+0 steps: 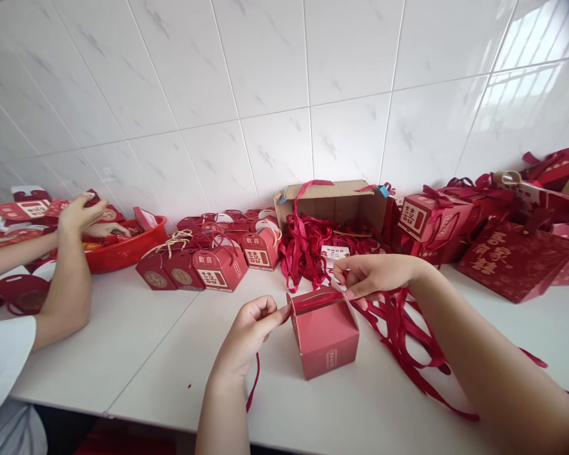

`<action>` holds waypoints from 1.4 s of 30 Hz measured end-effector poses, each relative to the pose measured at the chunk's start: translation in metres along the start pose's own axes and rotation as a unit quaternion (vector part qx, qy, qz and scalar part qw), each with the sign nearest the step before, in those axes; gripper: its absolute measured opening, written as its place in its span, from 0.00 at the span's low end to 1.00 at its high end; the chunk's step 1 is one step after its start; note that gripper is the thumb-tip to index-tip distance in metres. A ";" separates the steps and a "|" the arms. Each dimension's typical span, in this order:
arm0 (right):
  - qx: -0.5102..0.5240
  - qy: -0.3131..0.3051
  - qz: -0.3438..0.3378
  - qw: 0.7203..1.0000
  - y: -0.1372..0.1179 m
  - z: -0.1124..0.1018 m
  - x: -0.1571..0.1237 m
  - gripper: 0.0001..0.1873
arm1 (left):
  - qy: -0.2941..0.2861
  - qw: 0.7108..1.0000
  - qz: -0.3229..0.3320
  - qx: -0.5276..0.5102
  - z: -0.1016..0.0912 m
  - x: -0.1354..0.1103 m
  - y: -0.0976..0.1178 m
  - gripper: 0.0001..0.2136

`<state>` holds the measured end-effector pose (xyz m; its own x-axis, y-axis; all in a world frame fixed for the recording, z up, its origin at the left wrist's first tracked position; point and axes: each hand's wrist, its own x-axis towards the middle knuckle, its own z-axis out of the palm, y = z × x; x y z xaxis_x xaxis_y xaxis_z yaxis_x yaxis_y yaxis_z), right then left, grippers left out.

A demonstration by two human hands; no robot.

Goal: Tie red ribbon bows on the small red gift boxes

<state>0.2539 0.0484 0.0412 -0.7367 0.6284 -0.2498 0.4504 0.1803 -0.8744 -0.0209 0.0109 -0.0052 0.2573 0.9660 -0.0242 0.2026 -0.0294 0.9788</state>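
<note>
A small red gift box (326, 338) stands on the white table in front of me, its top flaps folded up. Dark red ribbon (317, 302) runs across the box top between my hands. At the box's left side, my left hand (253, 322) pinches the ribbon, and a loose tail (253, 382) hangs below it. My right hand (370, 276) is closed at the right flap, its fingertips on the ribbon there. More ribbon lies in loops on the table to the right, partly beneath my right forearm.
A cardboard box (332, 205) behind spills tangled ribbons (303, 246). Finished-looking red boxes (220, 262) line the wall to its left. Ribboned boxes (431, 221) and a red bag (512, 259) stand right. At left, another person's hands (80, 218) work above a red basin (123, 253).
</note>
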 end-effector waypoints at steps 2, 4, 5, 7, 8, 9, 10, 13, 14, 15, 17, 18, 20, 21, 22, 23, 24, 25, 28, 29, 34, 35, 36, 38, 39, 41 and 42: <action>0.014 -0.022 -0.007 1.000 0.003 -0.001 0.002 0.15 | -0.005 1.000 -0.001 -0.002 0.000 0.001 -0.001 0.21; 0.007 -0.031 -0.006 0.999 0.003 0.000 0.002 0.13 | -0.011 1.000 -0.002 -0.003 0.000 0.002 -0.002 0.21; -0.008 -0.030 -0.002 1.000 0.001 0.000 0.001 0.12 | -0.012 1.000 -0.001 -0.004 0.000 0.002 -0.003 0.21; -0.083 0.005 0.030 0.996 -0.004 0.002 -0.002 0.10 | -0.013 1.000 0.006 -0.006 0.000 0.001 -0.003 0.20; -0.138 0.048 0.060 0.987 -0.007 0.003 -0.004 0.09 | -0.013 1.000 0.011 -0.007 -0.001 0.000 -0.003 0.20; -0.193 0.100 0.092 0.972 -0.011 0.005 -0.006 0.08 | -0.011 1.000 0.016 -0.008 -0.001 -0.001 -0.003 0.20; -0.239 0.155 0.124 0.951 -0.015 0.008 -0.008 0.06 | -0.010 1.000 0.020 -0.008 -0.001 -0.002 -0.003 0.20; -0.278 0.275 0.115 0.913 -0.028 0.019 -0.010 0.08 | -0.008 1.000 0.024 -0.010 0.000 -0.003 -0.003 0.19; -0.271 0.285 0.070 0.917 -0.033 0.024 -0.009 0.11 | -0.009 1.000 0.025 -0.011 0.000 -0.003 -0.003 0.19; -0.265 0.282 0.018 0.922 -0.037 0.030 -0.008 0.14 | -0.010 1.000 0.027 -0.012 0.000 -0.002 -0.003 0.19; -0.266 0.250 -0.068 0.928 -0.043 0.040 -0.003 0.16 | -0.011 0.999 0.030 -0.011 0.000 -0.001 -0.002 0.19; -0.277 0.229 -0.085 0.929 -0.045 0.045 0.000 0.15 | -0.011 0.999 0.031 -0.010 0.000 -0.001 -0.002 0.19; -0.312 0.207 -0.080 0.924 -0.046 0.052 0.006 0.08 | -0.012 0.999 0.029 -0.008 0.001 -0.001 -0.001 0.19; -0.331 0.205 -0.070 0.918 -0.045 0.055 0.009 0.06 | -0.013 1.000 0.027 -0.007 0.001 -0.001 -0.001 0.19; -0.347 0.204 -0.062 0.913 -0.044 0.056 0.012 0.04 | -0.014 1.000 0.026 -0.006 0.002 -0.001 0.000 0.19; -0.357 0.205 -0.058 0.909 -0.043 0.058 0.015 0.03 | -0.017 1.000 0.025 -0.005 0.002 -0.001 0.000 0.19; -0.364 0.206 -0.057 0.907 -0.042 0.059 0.017 0.03 | -0.018 1.000 0.023 -0.004 0.003 -0.001 0.000 0.19; -0.368 0.205 -0.057 0.905 -0.041 0.059 0.019 0.03 | -0.018 1.000 0.023 -0.004 0.004 -0.001 0.000 0.19; -0.385 0.196 -0.050 0.901 -0.042 0.061 0.022 0.05 | -0.023 0.999 0.023 -0.011 0.006 -0.001 0.001 0.19; -0.387 0.194 -0.048 0.900 -0.043 0.061 0.021 0.06 | -0.025 0.999 0.022 -0.015 0.006 -0.001 0.001 0.19; -0.293 0.222 -0.071 0.927 -0.046 0.050 0.002 0.12 | -0.029 0.999 0.017 -0.017 0.007 -0.002 0.002 0.18; -0.278 0.234 -0.062 0.930 -0.045 0.044 -0.005 0.15 | -0.026 0.999 0.017 -0.015 0.007 -0.002 0.003 0.18; -0.270 0.242 -0.045 0.931 -0.043 0.039 -0.011 0.17 | -0.022 1.000 0.016 -0.014 0.007 -0.002 0.003 0.18; -0.262 0.241 0.009 0.934 -0.038 0.027 -0.022 0.19 | -0.014 1.000 0.013 -0.015 0.007 -0.003 0.004 0.18; -0.260 0.228 0.038 0.938 -0.036 0.022 -0.025 0.18 | -0.012 1.000 0.013 -0.016 0.006 -0.004 0.004 0.18; -0.256 0.185 0.081 0.945 -0.030 0.014 -0.027 0.15 | -0.014 1.000 0.013 -0.017 0.007 -0.004 0.004 0.17; -0.248 0.158 0.087 0.952 -0.027 0.012 -0.026 0.14 | -0.018 1.000 0.013 -0.018 0.007 -0.004 0.004 0.17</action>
<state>0.2547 0.0182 0.0664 -0.4754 0.8637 -0.1673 0.7922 0.3376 -0.5084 -0.0148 0.0053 -0.0023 0.2960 0.9552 -0.0051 0.1614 -0.0448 0.9859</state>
